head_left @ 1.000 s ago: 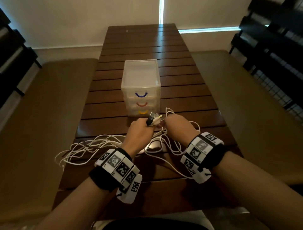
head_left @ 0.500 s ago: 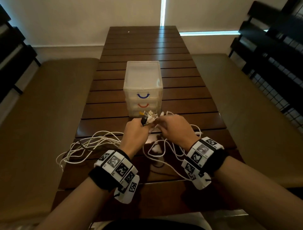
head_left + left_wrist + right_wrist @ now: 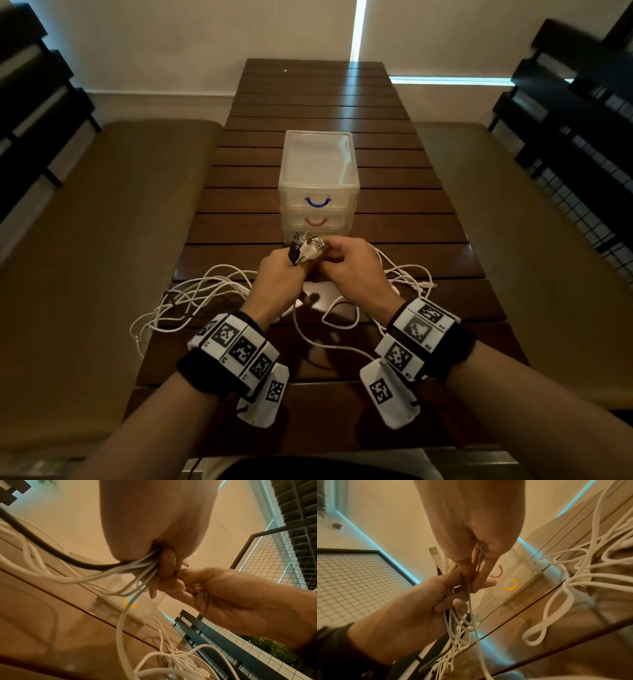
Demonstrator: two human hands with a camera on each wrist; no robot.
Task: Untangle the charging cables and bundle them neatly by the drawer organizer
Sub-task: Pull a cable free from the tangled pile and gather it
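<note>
My left hand (image 3: 286, 270) grips a bunch of charging cables just below their plugs (image 3: 306, 246), which stick up in front of the clear three-drawer organizer (image 3: 318, 171). One cable in the bunch is black, the rest white. In the left wrist view the cables (image 3: 135, 566) fan out from under my left hand's curled fingers. My right hand (image 3: 337, 262) touches the left hand and pinches a single white cable (image 3: 469, 595) that hangs down to the table. Loose white loops (image 3: 191, 298) trail left, and more cable (image 3: 409, 277) lies to the right.
The organizer stands mid-table on a dark slatted wooden table (image 3: 308, 102), its blue, red and yellow handles facing me. Padded benches (image 3: 102, 240) flank both sides. Dark slatted chair backs and a wire grid panel (image 3: 582, 192) stand at the right.
Both hands have come closer together and a little nearer the organizer. The right hand now meets the left at the plug bunch. The loops on the table have shifted slightly.
</note>
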